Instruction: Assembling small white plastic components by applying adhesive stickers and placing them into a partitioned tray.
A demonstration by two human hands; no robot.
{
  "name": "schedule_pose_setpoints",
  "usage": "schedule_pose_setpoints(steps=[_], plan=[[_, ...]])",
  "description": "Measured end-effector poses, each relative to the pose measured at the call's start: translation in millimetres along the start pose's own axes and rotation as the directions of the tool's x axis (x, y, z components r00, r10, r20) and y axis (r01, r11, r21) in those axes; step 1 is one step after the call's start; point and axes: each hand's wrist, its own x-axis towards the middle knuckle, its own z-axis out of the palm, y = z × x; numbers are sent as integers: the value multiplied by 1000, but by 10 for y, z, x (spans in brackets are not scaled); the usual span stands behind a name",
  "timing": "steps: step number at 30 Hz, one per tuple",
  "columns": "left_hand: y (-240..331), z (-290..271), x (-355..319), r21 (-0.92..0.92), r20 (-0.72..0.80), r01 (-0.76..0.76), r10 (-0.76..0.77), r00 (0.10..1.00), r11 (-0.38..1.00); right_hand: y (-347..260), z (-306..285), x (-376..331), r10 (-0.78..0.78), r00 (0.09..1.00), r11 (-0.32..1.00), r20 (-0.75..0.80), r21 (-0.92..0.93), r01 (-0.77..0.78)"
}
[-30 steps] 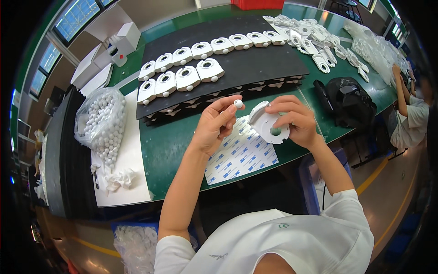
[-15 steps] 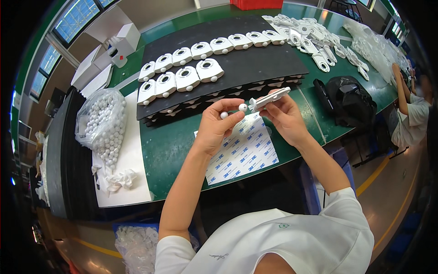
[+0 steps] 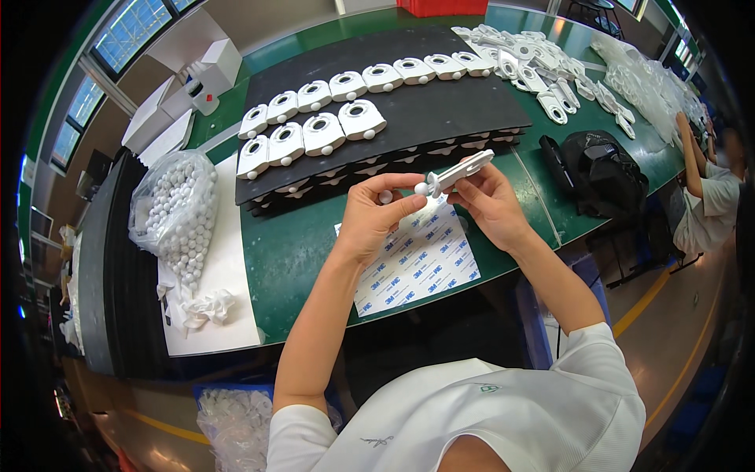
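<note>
My left hand (image 3: 379, 211) is closed, with a small white ball (image 3: 421, 189) pinched at its fingertips. A second white ball (image 3: 385, 197) sits among the same hand's fingers. My right hand (image 3: 491, 206) grips a flat white plastic part (image 3: 465, 168), held tilted with its broader end toward the left hand. The pinched ball touches that end, or nearly so; whether it is fixed there I cannot tell. Below both hands lies a white backing sheet (image 3: 417, 263) with blue print on the green table (image 3: 295, 259).
Rows of white parts with balls (image 3: 321, 134) stand on stacked black boards (image 3: 425, 102). A plastic bag of white balls (image 3: 177, 208) lies at left, loose white parts (image 3: 527, 59) at far right. A black bag (image 3: 602, 173) is at right, near another person (image 3: 708, 189).
The white part has turned in my right hand, showing more of its slotted flat face. Its end and the pinched ball have come together.
</note>
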Motion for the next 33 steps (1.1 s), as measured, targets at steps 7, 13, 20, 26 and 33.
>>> schedule_pose_setpoints(steps=[7, 13, 20, 26, 33], plan=[[19, 50, -18, 219, 44, -112, 104, 994, 969, -77, -4, 11, 117, 980, 989, 159, 67, -129], [-15, -5, -39, 116, 129, -155, 140, 982, 981, -382, 73, 122, 94, 951, 976, 294, -217, -30], [14, 44, -51, -44, 159, -243, 247, 956, 969, -724, 205, 430, 190, 869, 930, 457, -367, -11], [23, -82, 0, -267, 126, -3, 38, 991, 964, -647, 156, 1011, 67, 980, 820, 188, -570, 53], [48, -100, 24, -467, 66, 151, -136, 989, 871, -546, 13, 1542, 235, 971, 587, 35, -801, -113]])
